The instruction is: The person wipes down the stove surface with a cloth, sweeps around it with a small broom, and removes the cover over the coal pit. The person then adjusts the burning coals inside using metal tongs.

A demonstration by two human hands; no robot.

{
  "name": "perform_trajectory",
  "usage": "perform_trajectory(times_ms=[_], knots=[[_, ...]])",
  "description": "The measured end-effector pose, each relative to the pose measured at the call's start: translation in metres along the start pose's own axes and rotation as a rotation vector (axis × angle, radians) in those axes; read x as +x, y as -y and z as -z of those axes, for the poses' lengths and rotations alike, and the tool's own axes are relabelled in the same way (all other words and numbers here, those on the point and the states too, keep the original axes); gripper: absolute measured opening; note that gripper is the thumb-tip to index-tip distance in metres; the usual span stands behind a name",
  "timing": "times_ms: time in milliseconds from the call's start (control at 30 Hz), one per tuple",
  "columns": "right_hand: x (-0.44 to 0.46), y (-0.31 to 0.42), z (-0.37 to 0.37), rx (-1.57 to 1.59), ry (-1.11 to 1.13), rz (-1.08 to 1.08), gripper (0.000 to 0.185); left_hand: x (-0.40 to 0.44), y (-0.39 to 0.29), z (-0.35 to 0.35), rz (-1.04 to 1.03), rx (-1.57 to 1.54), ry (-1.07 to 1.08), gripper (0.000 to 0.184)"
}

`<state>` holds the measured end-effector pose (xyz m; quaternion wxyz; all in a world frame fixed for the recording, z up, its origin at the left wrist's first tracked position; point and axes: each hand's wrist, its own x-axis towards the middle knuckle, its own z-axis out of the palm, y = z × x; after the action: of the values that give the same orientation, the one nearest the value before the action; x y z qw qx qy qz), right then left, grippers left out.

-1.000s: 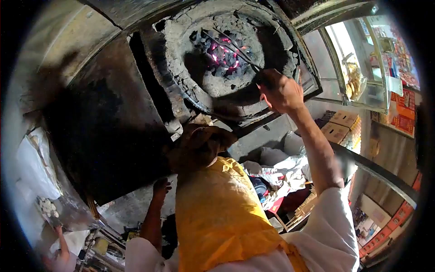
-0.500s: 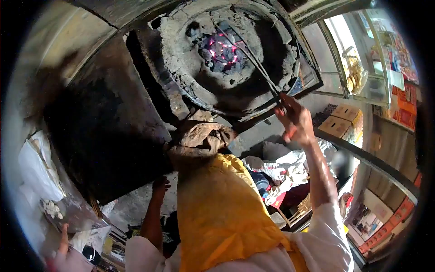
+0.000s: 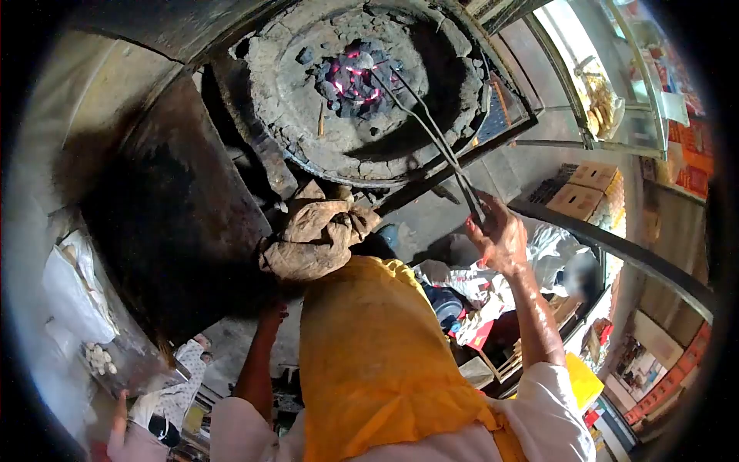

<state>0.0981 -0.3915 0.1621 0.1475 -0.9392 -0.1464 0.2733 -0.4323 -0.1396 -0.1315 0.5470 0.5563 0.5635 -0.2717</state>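
My right hand (image 3: 504,239) is closed around the handle end of long metal tongs (image 3: 437,138). The two tong tips are apart, over the right side of glowing coals (image 3: 358,81). These lie in the middle of a round clay oven (image 3: 285,115) with a cracked, ashy rim. My left hand (image 3: 275,312) hangs low beside the edge of a dark tabletop (image 3: 177,231), in deep shadow. Its fingers look loosely apart, with nothing visible in them. A crumpled brown cloth (image 3: 312,239) lies at the oven's near side, above my yellow apron (image 3: 377,346).
Cardboard boxes (image 3: 585,189) and a metal rail (image 3: 623,250) are at right. Below my right arm are bags and a crate (image 3: 500,362). White sacks (image 3: 81,289) lie at far left. Another person (image 3: 142,435) is at lower left, a hand near the counter.
My right hand has moved down a little with the tongs, and their tips have shifted lower over the coals. The view has shifted, and the cloth now appears farther left.
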Motion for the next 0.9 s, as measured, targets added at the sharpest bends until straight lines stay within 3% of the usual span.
perform_trajectory(times_ms=[133, 233, 300, 400, 433, 533, 633, 667, 700, 767, 833, 900], knots=[[0.006, 0.016, 0.001, 0.023, 0.002, 0.153, 0.057, -0.005, 0.023, -0.005, 0.049, -0.634, 0.069, 0.040], [0.039, 0.059, -0.015, -0.047, 0.032, 0.247, 0.057, -0.007, 0.009, -0.004, 0.112, -0.678, 0.099, 0.043], [0.066, 0.094, -0.031, -0.045, 0.106, 0.178, 0.055, -0.006, 0.004, -0.002, 0.154, -0.644, 0.085, 0.046], [0.109, 0.126, -0.071, -0.129, 0.003, 0.215, 0.049, -0.013, 0.004, 0.003, 0.141, -0.551, 0.023, 0.049], [0.138, 0.110, -0.106, -0.222, -0.006, 0.186, 0.049, -0.016, 0.002, 0.006, 0.101, -0.504, -0.011, 0.049], [0.165, 0.126, -0.133, -0.096, -0.006, 0.251, 0.043, -0.024, 0.001, 0.018, 0.135, -0.486, -0.018, 0.046], [0.154, 0.131, -0.132, 0.046, -0.002, 0.309, 0.040, -0.030, -0.008, 0.016, 0.215, -0.437, -0.072, 0.043], [0.163, 0.105, -0.148, 0.162, -0.028, 0.425, 0.037, -0.031, -0.012, 0.016, 0.214, -0.439, -0.071, 0.043], [0.154, 0.103, -0.136, 0.162, -0.030, 0.424, 0.037, -0.031, -0.014, 0.017, 0.223, -0.444, -0.064, 0.043], [0.112, 0.100, -0.107, 0.313, 0.218, 0.243, 0.038, -0.028, -0.009, 0.017, 0.233, -0.446, -0.052, 0.042], [0.075, 0.074, -0.095, 0.210, 0.072, 0.290, 0.041, -0.014, 0.007, 0.017, 0.170, -0.549, 0.039, 0.041], [0.035, 0.054, -0.067, 0.216, 0.085, 0.287, 0.043, -0.020, -0.017, 0.012, 0.189, -0.484, 0.010, 0.040]])
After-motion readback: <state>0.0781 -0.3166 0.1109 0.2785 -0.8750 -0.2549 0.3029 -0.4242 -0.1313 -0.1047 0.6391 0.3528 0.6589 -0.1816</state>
